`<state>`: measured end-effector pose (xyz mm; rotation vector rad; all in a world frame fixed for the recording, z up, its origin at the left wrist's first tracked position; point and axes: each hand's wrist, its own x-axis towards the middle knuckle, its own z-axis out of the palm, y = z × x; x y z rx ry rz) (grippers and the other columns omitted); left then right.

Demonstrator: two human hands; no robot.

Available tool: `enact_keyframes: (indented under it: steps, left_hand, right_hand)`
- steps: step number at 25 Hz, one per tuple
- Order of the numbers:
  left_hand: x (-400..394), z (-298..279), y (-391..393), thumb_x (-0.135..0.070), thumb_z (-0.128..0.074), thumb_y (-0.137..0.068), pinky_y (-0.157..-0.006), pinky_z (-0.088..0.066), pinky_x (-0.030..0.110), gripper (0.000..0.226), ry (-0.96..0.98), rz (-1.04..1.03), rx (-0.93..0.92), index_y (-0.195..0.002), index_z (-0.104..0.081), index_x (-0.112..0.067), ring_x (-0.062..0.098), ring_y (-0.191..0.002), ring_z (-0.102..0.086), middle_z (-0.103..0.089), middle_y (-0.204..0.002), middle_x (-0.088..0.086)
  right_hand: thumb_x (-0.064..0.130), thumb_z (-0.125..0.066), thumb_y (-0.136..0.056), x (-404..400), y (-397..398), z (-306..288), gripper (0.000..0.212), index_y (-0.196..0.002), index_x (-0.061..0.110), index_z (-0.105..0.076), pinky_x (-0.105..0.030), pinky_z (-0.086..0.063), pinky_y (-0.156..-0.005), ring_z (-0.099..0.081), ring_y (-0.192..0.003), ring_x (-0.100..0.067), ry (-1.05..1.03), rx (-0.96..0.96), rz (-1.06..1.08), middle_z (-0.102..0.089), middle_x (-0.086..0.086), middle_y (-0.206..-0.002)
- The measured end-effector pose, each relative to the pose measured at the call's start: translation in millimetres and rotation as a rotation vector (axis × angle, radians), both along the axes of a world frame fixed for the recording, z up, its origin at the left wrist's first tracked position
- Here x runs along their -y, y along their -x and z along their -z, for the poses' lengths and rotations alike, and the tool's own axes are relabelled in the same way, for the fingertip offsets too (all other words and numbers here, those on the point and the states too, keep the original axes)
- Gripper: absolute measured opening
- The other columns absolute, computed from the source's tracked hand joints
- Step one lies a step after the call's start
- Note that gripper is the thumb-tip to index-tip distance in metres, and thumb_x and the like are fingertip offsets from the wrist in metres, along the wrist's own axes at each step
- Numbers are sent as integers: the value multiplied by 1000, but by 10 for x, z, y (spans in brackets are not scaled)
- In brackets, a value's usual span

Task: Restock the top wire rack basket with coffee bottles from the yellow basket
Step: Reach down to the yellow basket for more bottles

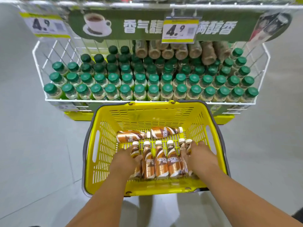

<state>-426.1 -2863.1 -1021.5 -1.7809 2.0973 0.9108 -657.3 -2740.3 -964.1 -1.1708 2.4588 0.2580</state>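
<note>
- Left hand: inside the yellow basket, fingers curled round the leftmost coffee bottle of the row.
- Right hand: inside the same basket, fingers curled round the rightmost bottle.
- Between the hands: three upright-facing bottles lie side by side, white caps pointing away from the person.
- Beyond that row: two more bottles lie crosswise on the basket floor.
- Wire rack basket: directly behind the yellow basket, packed with green-capped bottles; brown bottles lie stacked at its rear.
- Price tags reading 4.9 hang above.
</note>
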Motion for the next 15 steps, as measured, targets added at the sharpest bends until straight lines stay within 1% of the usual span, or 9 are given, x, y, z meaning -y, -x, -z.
enact_keyframes:
  steps: [3,6,8,9,10,11,13,15]
  left_hand:
    - [40,148,42,-57,-67,-90,-97,-47,35,67,-109,-63,-1,-144,-54,-18,29,-128,-56,-59,-140,10]
    - [90,324,34,-53,-70,-90,-91,-47,32,68,-202,-84,29,-138,-54,-7,29,-124,-58,-61,-134,12]
    - [118,425,20,-54,-70,-89,-84,-47,31,67,-243,-92,60,-133,-56,-5,27,-115,-61,-63,-125,12]
    - [133,451,21,-56,-69,-89,-80,-49,31,66,-257,-89,75,-129,-58,-5,25,-105,-62,-63,-116,10]
    - [140,471,24,-57,-69,-88,-76,-49,31,64,-263,-86,84,-125,-59,-6,23,-96,-60,-61,-107,8]
    - [143,494,30,-57,-70,-87,-74,-49,31,63,-263,-93,84,-123,-59,-6,22,-91,-58,-59,-103,6]
    - [135,513,35,-55,-72,-87,-72,-50,31,61,-257,-110,62,-122,-58,-6,22,-89,-57,-58,-100,5]
    - [129,509,31,-51,-75,-86,-73,-53,32,58,-263,-141,37,-118,-60,-6,24,-91,-61,-62,-102,6]
  right_hand:
    - [47,-45,-104,35,-54,161,39,-126,18,-62,-31,-51,-79,-66,-112,-25,-59,-3,53,-61,-8,-123]
    - [37,-49,-104,49,-61,329,29,-122,22,-67,-28,-45,-69,-67,-105,-22,-147,-76,30,-59,-9,-121]
    - [35,-51,-104,51,-52,373,27,-122,23,-67,-27,-40,-64,-67,-104,-20,-170,-111,25,-57,-8,-122]
    - [34,-51,-104,63,-46,390,27,-122,23,-67,-26,-39,-64,-66,-104,-20,-174,-124,16,-57,-7,-123]
    - [34,-50,-104,69,-45,406,27,-122,24,-67,-26,-39,-64,-66,-105,-19,-185,-134,8,-57,-6,-123]
    - [34,-50,-104,74,-44,425,26,-122,24,-67,-26,-39,-63,-66,-103,-18,-192,-137,9,-56,-6,-123]
    - [33,-54,-101,80,-38,457,24,-118,25,-68,-24,-36,-58,-67,-98,-16,-183,-121,35,-55,-4,-124]
    - [27,-62,-95,81,-24,447,20,-114,25,-68,-24,-34,-55,-69,-97,-16,-159,-75,75,-53,-2,-128]
